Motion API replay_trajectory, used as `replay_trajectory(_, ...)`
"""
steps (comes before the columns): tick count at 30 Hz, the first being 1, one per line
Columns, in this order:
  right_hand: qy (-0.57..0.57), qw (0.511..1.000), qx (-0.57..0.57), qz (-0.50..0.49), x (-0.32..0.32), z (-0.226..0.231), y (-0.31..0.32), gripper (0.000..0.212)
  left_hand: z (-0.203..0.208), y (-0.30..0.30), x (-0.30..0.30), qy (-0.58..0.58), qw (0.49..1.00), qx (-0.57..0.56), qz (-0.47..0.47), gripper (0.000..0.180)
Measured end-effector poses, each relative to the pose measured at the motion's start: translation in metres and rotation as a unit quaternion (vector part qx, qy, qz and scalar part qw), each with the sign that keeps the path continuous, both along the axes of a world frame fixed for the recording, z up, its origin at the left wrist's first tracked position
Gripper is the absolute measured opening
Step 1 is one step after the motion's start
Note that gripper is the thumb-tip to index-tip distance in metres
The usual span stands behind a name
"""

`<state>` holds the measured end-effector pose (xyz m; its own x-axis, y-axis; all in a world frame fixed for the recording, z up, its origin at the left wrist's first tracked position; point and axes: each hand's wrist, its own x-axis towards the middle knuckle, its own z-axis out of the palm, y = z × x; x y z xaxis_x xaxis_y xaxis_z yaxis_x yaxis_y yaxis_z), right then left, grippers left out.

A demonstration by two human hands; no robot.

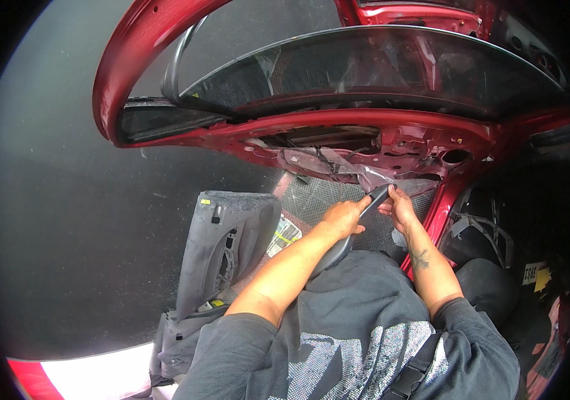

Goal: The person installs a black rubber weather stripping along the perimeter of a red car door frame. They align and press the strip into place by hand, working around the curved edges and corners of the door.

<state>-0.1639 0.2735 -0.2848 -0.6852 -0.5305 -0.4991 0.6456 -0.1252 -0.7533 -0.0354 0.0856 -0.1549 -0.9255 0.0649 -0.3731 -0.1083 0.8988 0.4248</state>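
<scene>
A long, dark grey curved trim piece (336,255) slants across in front of my body, one end low by my shirt and the other up between my hands. My left hand (346,219) is closed round its upper part, index finger stretched along it. At the upper tip, my right hand (402,207) pinches the piece between thumb and fingers. Just beyond the hands is a red car door (425,137) with its inner metal bare. Crumpled clear plastic sheeting (372,177) hangs from the door's lower edge.
A removed grey door panel (200,257) stands to the left, with another dark panel below it. The door's window glass (365,67) arches across the top. At right are the red door sill (442,213) and the dark car interior. Patterned matting (315,197) lies under the door.
</scene>
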Motion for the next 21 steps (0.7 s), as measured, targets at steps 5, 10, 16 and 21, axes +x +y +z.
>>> replay_trajectory(5,-0.002,1.000,0.005,0.001,0.0031,0.0042,-0.0016,0.029,-0.0015,-0.0011,0.0020,-0.001,1.000,-0.006,-0.001,0.081)
replay_trajectory(10,-0.003,1.000,0.002,0.009,0.0043,0.0063,0.0014,0.031,0.0024,-0.0002,0.0055,0.005,1.000,0.005,-0.004,0.086)
replay_trajectory(16,-0.006,1.000,0.008,0.011,0.0036,0.0041,0.0054,0.032,0.0024,0.0027,0.0049,-0.004,1.000,0.004,0.001,0.089)
replay_trajectory(21,-0.013,1.000,0.006,0.008,0.0028,0.0014,0.0062,0.031,-0.0059,0.0031,0.0102,0.011,1.000,0.009,0.022,0.082)
